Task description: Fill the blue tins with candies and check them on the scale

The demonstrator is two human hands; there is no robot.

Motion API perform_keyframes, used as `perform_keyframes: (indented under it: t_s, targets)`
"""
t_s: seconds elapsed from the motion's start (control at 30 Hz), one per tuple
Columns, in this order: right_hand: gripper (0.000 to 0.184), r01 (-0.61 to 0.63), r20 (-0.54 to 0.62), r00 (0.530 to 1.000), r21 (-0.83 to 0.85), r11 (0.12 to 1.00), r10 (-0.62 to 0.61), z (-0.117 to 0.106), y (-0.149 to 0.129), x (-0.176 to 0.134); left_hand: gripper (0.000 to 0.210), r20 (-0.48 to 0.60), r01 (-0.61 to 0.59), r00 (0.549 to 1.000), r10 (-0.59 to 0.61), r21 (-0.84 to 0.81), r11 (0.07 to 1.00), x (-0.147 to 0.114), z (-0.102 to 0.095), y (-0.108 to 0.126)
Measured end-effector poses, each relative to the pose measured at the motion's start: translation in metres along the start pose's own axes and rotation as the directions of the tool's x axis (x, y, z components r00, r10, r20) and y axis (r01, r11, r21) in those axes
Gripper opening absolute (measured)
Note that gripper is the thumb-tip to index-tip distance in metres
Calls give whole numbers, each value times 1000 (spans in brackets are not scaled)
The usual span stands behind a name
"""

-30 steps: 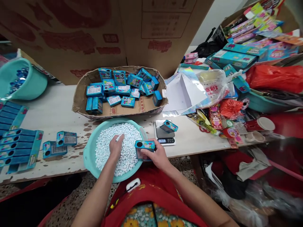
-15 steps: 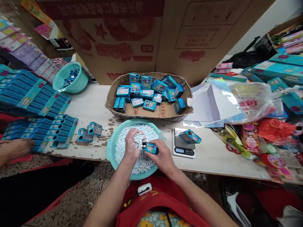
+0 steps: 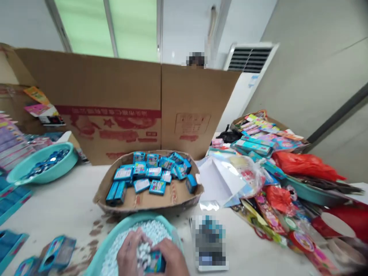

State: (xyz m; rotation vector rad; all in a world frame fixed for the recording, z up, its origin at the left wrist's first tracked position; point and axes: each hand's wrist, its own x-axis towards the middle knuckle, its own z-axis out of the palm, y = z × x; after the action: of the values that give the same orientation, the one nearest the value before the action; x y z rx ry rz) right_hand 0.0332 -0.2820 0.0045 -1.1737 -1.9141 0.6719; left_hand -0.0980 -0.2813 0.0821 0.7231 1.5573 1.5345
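Note:
Low in the view, a turquoise bowl (image 3: 176,232) holds many small white candies (image 3: 110,253). Over it, my left hand (image 3: 128,253) is cupped around a clump of the white candies (image 3: 143,253). My right hand (image 3: 174,257) grips a small blue candy box (image 3: 156,262) close against that clump, its fingers partly cut off by the bottom edge. A low cardboard tray (image 3: 129,209) behind the bowl contains several blue boxes (image 3: 157,187). Right of the bowl lies a white scale (image 3: 225,264), its top blurred out with something blue on it.
Two blue boxes (image 3: 57,253) lie front left. A turquoise basin (image 3: 73,155) of shiny blue pieces stands farther back. A tall cardboard sheet (image 3: 115,80) rises behind the tray, with a person's head (image 3: 197,60) above it. Packaging and a red bag (image 3: 304,165) crowd the right side.
The view has tilted upward, so the bowl and my hands sit lower in the picture and the wall shows. My left hand still holds candies, my right hand the box.

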Motion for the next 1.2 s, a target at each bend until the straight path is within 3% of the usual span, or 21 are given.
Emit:
perform_keyframes:
  t_s: [0.1, 0.2, 0.33, 0.5, 0.67, 0.9, 1.2]
  targets:
    - [37, -202, 63, 979, 107, 974, 196, -43, -41, 18, 31, -9, 100, 995, -103, -181, 978, -3, 25, 19]
    - [31, -232, 115, 970, 170, 958, 215, -63, -56, 33, 26, 30, 75, 997, -69, -267, 961, 2, 37, 22]
    - [31, -281, 150, 955, 165, 946, 257, -58, -54, 33, 24, 28, 76, 997, -71, -279, 957, 5, 33, 19]
    - [31, -245, 141, 964, 164, 955, 223, -57, -53, 34, 25, -14, 8, 1000, -12, -255, 967, 8, 33, 19]
    - [31, -252, 163, 960, 140, 957, 229, -57, -51, 39, 27, 5, 70, 997, -72, -295, 953, 10, 34, 18]
    - [31, -245, 155, 962, 122, 962, 226, -59, -49, 41, 28, -11, 80, 996, -85, -237, 968, 10, 36, 21]
    - [34, -281, 150, 954, 131, 951, 261, -57, -42, 38, 24, 52, 104, 994, -94, -228, 968, 8, 44, 21]
